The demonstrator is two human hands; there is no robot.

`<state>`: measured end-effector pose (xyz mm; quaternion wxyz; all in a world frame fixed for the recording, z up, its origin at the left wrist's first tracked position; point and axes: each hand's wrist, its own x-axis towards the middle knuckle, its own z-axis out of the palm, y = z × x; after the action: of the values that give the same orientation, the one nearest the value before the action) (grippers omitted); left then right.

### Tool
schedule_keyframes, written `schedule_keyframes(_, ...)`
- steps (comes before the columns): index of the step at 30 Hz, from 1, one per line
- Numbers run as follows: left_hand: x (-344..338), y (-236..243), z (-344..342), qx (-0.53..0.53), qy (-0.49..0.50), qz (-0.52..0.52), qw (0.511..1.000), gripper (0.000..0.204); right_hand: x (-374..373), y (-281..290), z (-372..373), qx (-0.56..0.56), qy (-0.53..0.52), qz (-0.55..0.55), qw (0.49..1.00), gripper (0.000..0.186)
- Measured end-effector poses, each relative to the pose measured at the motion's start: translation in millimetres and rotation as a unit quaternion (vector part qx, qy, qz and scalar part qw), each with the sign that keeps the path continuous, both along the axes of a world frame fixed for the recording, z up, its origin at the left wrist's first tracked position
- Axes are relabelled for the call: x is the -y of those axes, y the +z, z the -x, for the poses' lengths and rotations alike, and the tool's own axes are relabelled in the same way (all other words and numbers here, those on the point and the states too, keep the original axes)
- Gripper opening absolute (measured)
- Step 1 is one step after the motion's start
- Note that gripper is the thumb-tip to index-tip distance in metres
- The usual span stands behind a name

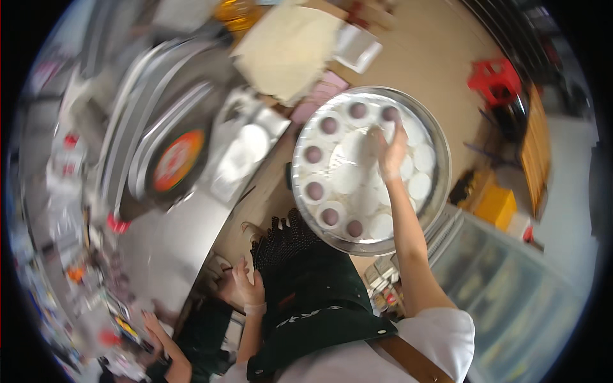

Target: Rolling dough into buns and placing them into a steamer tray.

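Observation:
A large round metal tray (440, 205) holds several white round discs, which look like paper liners. Purple balls (313, 154), perhaps dough, sit on the discs along its left and far side. My right hand (392, 152) reaches over the tray, thumb and fingers apart. Its fingertips are beside a purple ball (389, 113) at the far rim; whether they touch it is unclear. My left hand (251, 285) hangs in the air next to my dark apron, fingers spread, holding nothing.
A metal counter (182, 236) stands on the left with a blurred dark round machine part bearing an orange label (177, 161). A co-worker's hand (155, 327) is at the lower left. A glass-topped cabinet (504, 281) stands at the right, a red stool (495, 80) beyond.

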<state>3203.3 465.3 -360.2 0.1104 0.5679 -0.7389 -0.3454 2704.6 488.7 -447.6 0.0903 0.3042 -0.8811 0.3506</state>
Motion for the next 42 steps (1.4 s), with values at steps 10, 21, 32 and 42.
schedule_keyframes(10,33.5,-1.6,-143.3,-0.099,0.259,0.081,0.958,0.054,138.2,79.8,-414.5,0.164,0.506,0.032,0.846,0.045)
schedule_keyframes(21,297.2,-28.4,-467.3,-0.003,0.447,0.153,0.881,0.074,300.0,31.5,-600.1,-0.087,0.486,-0.172,0.852,0.049)
schedule_keyframes(32,424.4,-63.6,-531.7,0.028,0.396,0.188,0.898,0.054,303.7,23.0,-604.0,-0.106,0.490,-0.145,0.853,0.048)
schedule_keyframes(42,234.8,-29.9,-297.1,-0.150,0.221,0.143,0.953,0.057,298.0,24.8,-605.7,-0.117,0.492,-0.129,0.853,0.044)
